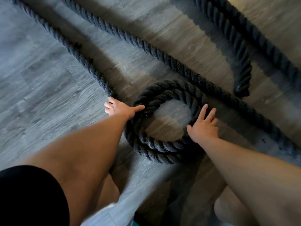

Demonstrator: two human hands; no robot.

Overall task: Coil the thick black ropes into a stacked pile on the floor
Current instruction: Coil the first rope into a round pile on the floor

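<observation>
The left hand (pixel 118 108) curls around the rope (pixel 68 44) right where it meets the coil (pixel 156 144), the right hand (pixel 203 126) presses flat, fingers straight, on the coil's far side, and loose rope trails across the grey floor (pixel 40 95).

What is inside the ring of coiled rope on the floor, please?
Only bare grey floor shows inside the coil. The right hand rests flat on its rim; the left hand grips the rope beside it. Floor beneath the rope turns is covered.
</observation>
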